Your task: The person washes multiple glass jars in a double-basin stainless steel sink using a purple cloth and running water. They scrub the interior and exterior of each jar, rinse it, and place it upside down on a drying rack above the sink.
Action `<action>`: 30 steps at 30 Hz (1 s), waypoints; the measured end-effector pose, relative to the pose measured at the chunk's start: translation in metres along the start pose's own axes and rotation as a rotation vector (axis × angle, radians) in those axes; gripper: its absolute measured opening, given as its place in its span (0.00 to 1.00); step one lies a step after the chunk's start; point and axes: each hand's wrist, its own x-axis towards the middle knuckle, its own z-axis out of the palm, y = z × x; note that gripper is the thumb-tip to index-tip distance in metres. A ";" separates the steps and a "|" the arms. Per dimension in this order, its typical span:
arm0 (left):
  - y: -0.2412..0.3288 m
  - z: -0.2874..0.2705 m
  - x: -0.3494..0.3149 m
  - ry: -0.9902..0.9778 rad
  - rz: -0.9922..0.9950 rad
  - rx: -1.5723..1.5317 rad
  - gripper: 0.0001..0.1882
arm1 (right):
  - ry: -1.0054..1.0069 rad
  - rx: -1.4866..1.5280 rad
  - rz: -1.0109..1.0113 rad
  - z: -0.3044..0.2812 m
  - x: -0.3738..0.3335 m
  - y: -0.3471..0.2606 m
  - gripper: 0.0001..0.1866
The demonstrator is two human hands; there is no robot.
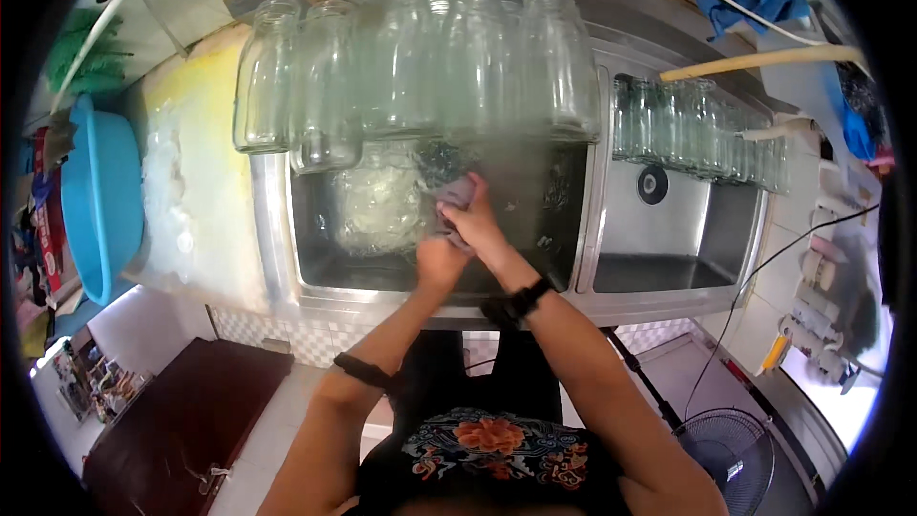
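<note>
Greyish-mauve cloth [458, 194] is held over the water-filled left basin [349, 272], bunched between the left hand [442, 262] and right hand [479, 225], each with its grip closed around it. Large clear bottles [473, 62] stand beyond; smaller glass bottles [690, 124] line the right basin [651, 273].

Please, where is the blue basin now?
In the head view, the blue basin is at the far left, beside the pale, yellow-stained surface that lies left of the large sink.
</note>
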 end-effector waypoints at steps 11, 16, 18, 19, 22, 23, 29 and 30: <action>0.041 -0.039 0.055 -0.873 -0.727 -0.968 0.35 | -0.298 0.795 0.484 -0.068 0.052 0.074 0.14; 0.069 -0.034 0.059 -0.723 -0.532 -0.423 0.30 | -0.079 0.834 0.412 -0.074 0.037 0.080 0.13; 0.042 -0.021 0.056 -0.938 -0.960 -1.248 0.22 | -0.195 1.104 0.442 -0.078 0.028 0.055 0.13; 0.039 -0.024 0.059 -0.981 -1.029 -1.406 0.21 | -0.255 1.214 0.454 -0.085 0.025 0.035 0.13; 0.059 -0.019 0.069 -0.722 -0.741 -0.882 0.22 | 0.192 1.193 0.513 -0.078 0.014 0.019 0.14; 0.074 -0.007 0.064 -0.407 -0.577 -0.624 0.22 | 0.126 1.164 0.522 -0.079 0.018 0.017 0.15; 0.086 0.055 0.083 0.488 -0.259 -0.393 0.27 | -0.400 1.315 0.513 -0.075 0.043 0.098 0.15; 0.075 0.054 0.083 0.412 -0.319 -0.377 0.27 | -0.378 1.300 0.548 -0.061 0.034 0.092 0.14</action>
